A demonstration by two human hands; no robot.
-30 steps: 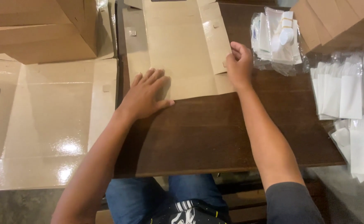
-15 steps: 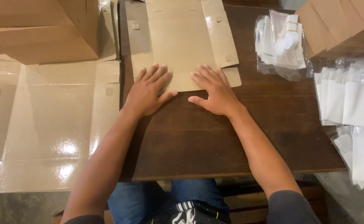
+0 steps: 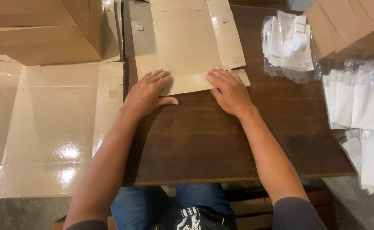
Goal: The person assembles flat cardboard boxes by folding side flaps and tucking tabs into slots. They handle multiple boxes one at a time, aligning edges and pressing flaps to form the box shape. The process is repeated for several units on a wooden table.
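On the dark wooden table (image 3: 221, 140), the near flap of a flat brown cardboard box blank (image 3: 187, 42) is being pressed down by both hands. The left hand (image 3: 146, 93) is being kept flat with fingers spread, nothing gripped; same deal with the right hand (image 3: 229, 91). Off to the right, clear packets of white utensils (image 3: 353, 102) are being stacked, and glossy flattened cardboard sheets (image 3: 46, 127) are lying left of the table.

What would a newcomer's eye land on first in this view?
Both hands pressed flat on the near edge of a flat cardboard box blank at the middle of the dark wooden table: left hand, right hand. Next, the glossy flattened cardboard sheet at left and clear plastic packets stacked at right.
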